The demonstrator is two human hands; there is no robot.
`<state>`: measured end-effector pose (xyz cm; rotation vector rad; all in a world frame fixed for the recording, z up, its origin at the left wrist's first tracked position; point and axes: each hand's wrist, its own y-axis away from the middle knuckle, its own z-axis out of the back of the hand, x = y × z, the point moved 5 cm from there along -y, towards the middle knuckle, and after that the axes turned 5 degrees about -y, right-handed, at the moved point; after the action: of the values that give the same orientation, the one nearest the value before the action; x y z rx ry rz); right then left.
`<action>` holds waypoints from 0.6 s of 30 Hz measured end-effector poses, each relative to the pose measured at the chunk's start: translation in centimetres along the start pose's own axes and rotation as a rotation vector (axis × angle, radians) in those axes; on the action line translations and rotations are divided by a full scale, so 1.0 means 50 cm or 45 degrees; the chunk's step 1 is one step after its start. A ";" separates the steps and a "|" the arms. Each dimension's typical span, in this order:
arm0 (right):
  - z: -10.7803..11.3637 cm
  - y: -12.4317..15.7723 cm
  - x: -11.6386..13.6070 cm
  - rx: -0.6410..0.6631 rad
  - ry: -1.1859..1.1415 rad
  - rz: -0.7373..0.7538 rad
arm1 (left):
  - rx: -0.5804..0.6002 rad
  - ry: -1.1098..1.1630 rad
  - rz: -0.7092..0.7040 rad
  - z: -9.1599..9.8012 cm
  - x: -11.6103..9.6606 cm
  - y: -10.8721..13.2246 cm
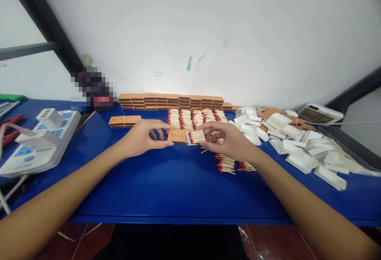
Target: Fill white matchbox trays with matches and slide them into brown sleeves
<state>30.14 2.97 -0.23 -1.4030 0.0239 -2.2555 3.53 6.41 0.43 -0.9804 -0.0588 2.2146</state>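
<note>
My left hand (143, 137) pinches an orange matchbox sleeve (176, 135) between thumb and fingers, just above the blue table (166, 184). My right hand (229, 141) grips a white inner tray (196, 136) filled with red-tipped matches. The tray's end meets the sleeve's open end, partly inside it. Behind the hands lie rows of loose matches (193, 118), and more matches (228, 164) are scattered under my right wrist.
Stacked orange matchboxes (171, 101) line the wall, with two more (125, 121) in front at left. A heap of empty white trays and sleeves (297, 141) lies at right. A white power strip (38, 143) with plugs sits at left, a flat device (320, 114) at far right.
</note>
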 end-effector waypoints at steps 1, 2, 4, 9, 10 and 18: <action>0.000 0.000 0.002 0.005 -0.010 0.004 | 0.003 0.003 -0.005 0.000 0.000 0.000; 0.000 0.001 0.003 0.013 -0.025 0.003 | 0.008 0.009 -0.010 0.000 0.000 -0.001; -0.002 0.001 0.003 0.027 -0.063 -0.015 | 0.022 0.027 -0.012 -0.001 0.000 -0.001; -0.004 0.001 -0.006 0.010 -0.186 -0.074 | 0.024 0.044 0.004 0.002 0.000 -0.001; -0.004 0.001 -0.007 0.017 -0.219 -0.092 | 0.015 0.034 0.006 0.003 0.001 -0.001; -0.001 -0.001 -0.006 0.072 -0.386 -0.196 | -0.001 0.011 0.003 0.013 -0.001 -0.003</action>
<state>30.18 3.12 -0.51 -1.7524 -0.2532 -2.1187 3.24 6.64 0.99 -0.9906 -0.0547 2.2126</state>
